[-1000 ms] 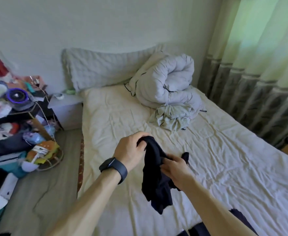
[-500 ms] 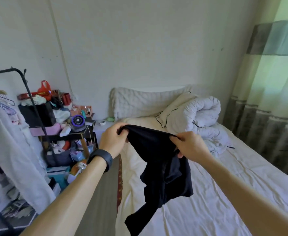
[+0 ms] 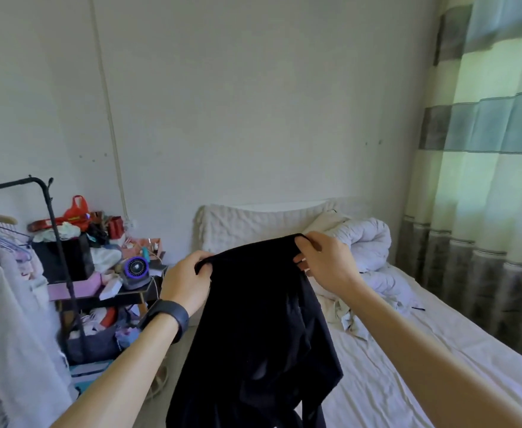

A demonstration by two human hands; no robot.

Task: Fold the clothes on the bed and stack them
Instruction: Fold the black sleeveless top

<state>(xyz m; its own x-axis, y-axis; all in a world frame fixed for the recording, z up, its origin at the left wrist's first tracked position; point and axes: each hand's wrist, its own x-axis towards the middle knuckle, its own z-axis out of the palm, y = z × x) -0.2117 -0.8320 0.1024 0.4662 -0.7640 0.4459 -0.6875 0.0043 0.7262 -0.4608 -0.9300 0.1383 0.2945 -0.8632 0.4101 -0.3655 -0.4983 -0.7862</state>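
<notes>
A black garment (image 3: 253,329) hangs in the air in front of me, spread along its top edge. My left hand (image 3: 185,282), with a dark watch on the wrist, grips the left end of that edge. My right hand (image 3: 324,264) pinches the right end, slightly higher. The cloth drops down past the bottom of the frame, over the left side of the bed (image 3: 408,366). Its lower part is out of view.
A rolled grey duvet (image 3: 368,245) and a pillow (image 3: 253,223) lie at the head of the bed. A cluttered shelf with a purple fan (image 3: 136,268) and a clothes rack (image 3: 65,257) with hanging garments stand on the left. Curtains (image 3: 494,180) hang on the right.
Both hands have lifted the black garment higher and drawn its top edge wider apart. The bunched cloth now hangs open. My view has tilted upward toward the wall.
</notes>
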